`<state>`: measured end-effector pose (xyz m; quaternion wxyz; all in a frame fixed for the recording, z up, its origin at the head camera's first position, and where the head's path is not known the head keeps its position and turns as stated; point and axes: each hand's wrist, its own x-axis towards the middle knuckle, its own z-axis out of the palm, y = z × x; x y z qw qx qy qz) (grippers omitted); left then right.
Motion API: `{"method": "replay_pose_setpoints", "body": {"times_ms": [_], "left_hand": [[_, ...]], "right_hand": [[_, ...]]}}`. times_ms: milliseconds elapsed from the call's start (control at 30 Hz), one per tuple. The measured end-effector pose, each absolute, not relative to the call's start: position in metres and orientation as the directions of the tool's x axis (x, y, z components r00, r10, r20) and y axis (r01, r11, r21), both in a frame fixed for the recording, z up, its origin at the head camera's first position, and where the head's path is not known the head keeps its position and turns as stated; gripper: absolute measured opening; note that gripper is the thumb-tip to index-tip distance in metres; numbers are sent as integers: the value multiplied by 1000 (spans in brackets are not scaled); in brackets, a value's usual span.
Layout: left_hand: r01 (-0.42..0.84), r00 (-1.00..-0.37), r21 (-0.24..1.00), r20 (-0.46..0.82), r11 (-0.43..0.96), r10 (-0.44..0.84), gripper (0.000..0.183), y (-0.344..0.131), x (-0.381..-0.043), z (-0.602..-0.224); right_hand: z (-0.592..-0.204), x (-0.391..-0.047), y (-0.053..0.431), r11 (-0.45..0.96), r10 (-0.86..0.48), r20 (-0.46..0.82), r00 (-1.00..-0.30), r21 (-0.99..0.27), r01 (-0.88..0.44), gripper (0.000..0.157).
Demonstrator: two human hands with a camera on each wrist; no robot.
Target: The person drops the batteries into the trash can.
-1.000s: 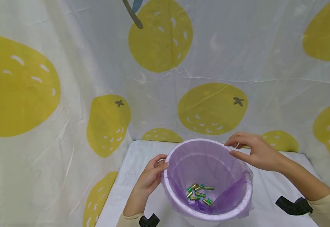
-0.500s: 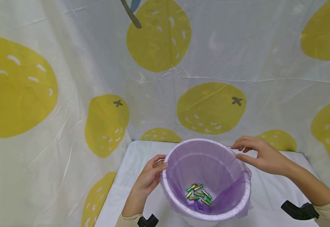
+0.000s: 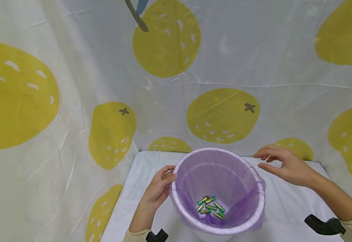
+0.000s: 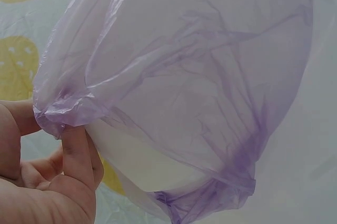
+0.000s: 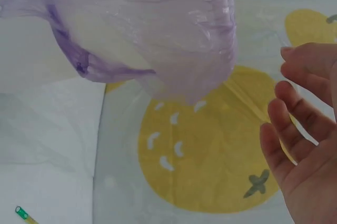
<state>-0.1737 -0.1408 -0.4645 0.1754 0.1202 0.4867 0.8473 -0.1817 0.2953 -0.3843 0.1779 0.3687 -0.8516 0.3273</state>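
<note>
A white trash can (image 3: 213, 237) stands tilted toward me, lined with a thin purple garbage bag (image 3: 221, 178) folded over its rim. Several small green-and-gold batteries (image 3: 211, 207) lie at the bottom of the bag. My left hand (image 3: 157, 188) pinches the can's left rim through the bag, thumb on one side and fingers on the other. In the left wrist view, the bag's loose edge hangs past those fingers. To the right of the can, my right hand (image 3: 289, 168) is off the rim, fingers loosely bent and holding nothing.
The can is over a white-covered table (image 3: 147, 161). Behind and to the left hangs a pale curtain (image 3: 163, 107) with yellow fruit prints. In the right wrist view, a battery (image 5: 23, 214) shows at the lower left corner.
My right hand has left the rim and moved away to the right. One battery inside has rolled and turned. The left hand keeps its hold.
</note>
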Motion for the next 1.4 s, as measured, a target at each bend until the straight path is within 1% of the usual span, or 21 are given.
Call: {"method": "replay_pose_setpoints", "body": {"times_ms": [100,267,467,633,833,1000,1100,1233,1400], "left_hand": [[-180,-909,867,34,-464,415,27,-141,-174,-465],[-171,-909,865,46,-472,413,27,-141,-174,-464],[-182,-908,860,38,-476,417,26,-141,-174,-465],[-178,-909,862,40,-474,414,26,-142,-174,-465],[-178,-909,863,40,-474,415,26,-140,-174,-463],[-185,-909,861,34,-474,416,25,-141,-173,-465],[-185,-906,861,37,-474,421,25,-142,-173,-465],[-183,-904,862,41,-472,425,25,-143,-173,-466],[-179,-910,864,37,-470,413,25,-143,-172,-465]], "right_hand": [[-390,-184,303,509,-485,547,-682,-458,-729,50],[-399,-186,319,524,-431,534,-727,-508,-684,44],[-413,-188,339,584,-368,506,-780,-527,-618,37],[-423,-192,350,616,-339,490,-803,-530,-583,33],[-436,-193,356,610,-314,475,-822,-562,-558,28],[-458,-198,362,607,-254,441,-861,-620,-497,24],[-474,-201,368,630,-207,401,-892,-643,-435,21],[-494,-202,373,656,-163,345,-924,-662,-363,21],[-513,-203,377,680,-132,312,-941,-662,-315,21]]}}
